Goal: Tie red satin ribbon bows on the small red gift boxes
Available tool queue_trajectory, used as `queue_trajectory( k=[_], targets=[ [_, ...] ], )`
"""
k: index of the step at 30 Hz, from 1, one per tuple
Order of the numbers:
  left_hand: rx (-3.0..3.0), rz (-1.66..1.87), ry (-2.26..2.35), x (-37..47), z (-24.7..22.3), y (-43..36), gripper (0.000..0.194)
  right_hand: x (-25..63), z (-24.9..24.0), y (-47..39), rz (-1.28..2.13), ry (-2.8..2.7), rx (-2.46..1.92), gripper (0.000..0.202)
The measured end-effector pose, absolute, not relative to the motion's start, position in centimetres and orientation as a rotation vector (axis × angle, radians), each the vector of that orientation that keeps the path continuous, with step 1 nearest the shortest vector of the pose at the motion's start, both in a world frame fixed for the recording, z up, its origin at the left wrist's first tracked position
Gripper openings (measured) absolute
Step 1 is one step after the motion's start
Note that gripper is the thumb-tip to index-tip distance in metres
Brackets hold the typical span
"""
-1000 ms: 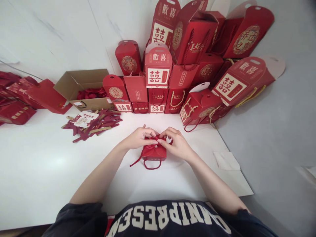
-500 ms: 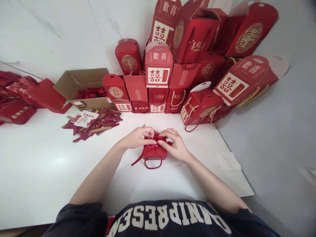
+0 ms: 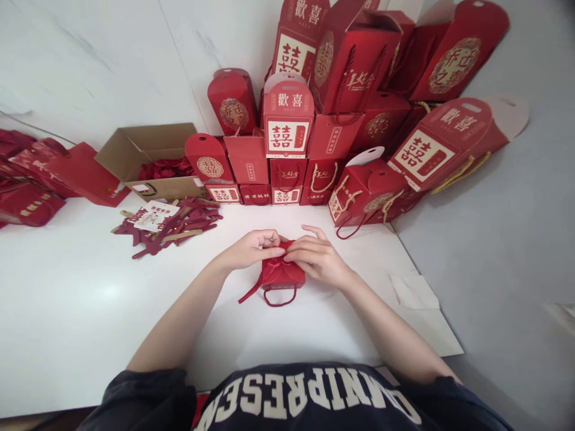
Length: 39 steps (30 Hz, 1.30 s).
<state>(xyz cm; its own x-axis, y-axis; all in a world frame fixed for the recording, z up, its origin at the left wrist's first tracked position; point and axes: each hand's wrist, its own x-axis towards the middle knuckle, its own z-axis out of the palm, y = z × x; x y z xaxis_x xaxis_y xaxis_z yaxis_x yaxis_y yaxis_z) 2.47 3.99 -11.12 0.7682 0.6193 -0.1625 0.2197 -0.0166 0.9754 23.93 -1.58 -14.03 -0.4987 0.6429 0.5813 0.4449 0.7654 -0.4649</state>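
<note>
1 white table (image 3: pixel 49 341) catches glare (image 3: pixel 109 292) before a grey-veined white wall (image 3: pixel 117 48).

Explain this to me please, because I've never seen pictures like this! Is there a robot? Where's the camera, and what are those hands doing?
No robot here, just a person with bare hands. The camera is worn on their head, looking forward and down, so you see almost what they'd see.

The left hand and right hand meet over a small red cardboard box. Their fingers are at a shiny red ribbon on top; exactly what each finger pinches is hidden.

On the smooth white table, an open brown cardboard carton holds red things. In front lies a pile of flat dark-red pieces. Printed red cardboard boxes are stacked behind the hands.
</note>
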Motion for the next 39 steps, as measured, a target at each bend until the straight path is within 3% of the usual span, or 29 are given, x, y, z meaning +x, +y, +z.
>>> queue_trajectory(
  k=[6,12,20,27,34,39],
  targets=[
    [1.755,0.409,0.705,2.8,-10.5,3.3,0.026,23.9,-13.7,-1.7,0.477,-2.142,-0.830,0.019],
    [2.254,0.481,0.942,3.6,-9.5,1.0,0.010,23.8,-13.9,-1.7,0.488,-2.098,-0.854,0.016],
    [2.680,0.558,1.296,4.8,-10.5,-1.7,0.016,23.8,-14.0,-1.7,0.471,-2.091,-0.864,0.013],
    [2.751,0.622,1.090,3.7,-10.9,-0.5,0.007,23.6,-13.9,-2.0,0.759,-1.895,-1.028,0.015],
    [3.030,0.687,0.806,2.8,-11.2,-0.2,0.015,23.4,-14.7,-0.9,1.195,-1.769,-1.088,0.016],
    [3.264,0.633,0.404,2.4,-10.1,0.4,0.018,24.0,-13.8,-0.3,1.266,-1.849,-1.060,0.015]
  ],
)
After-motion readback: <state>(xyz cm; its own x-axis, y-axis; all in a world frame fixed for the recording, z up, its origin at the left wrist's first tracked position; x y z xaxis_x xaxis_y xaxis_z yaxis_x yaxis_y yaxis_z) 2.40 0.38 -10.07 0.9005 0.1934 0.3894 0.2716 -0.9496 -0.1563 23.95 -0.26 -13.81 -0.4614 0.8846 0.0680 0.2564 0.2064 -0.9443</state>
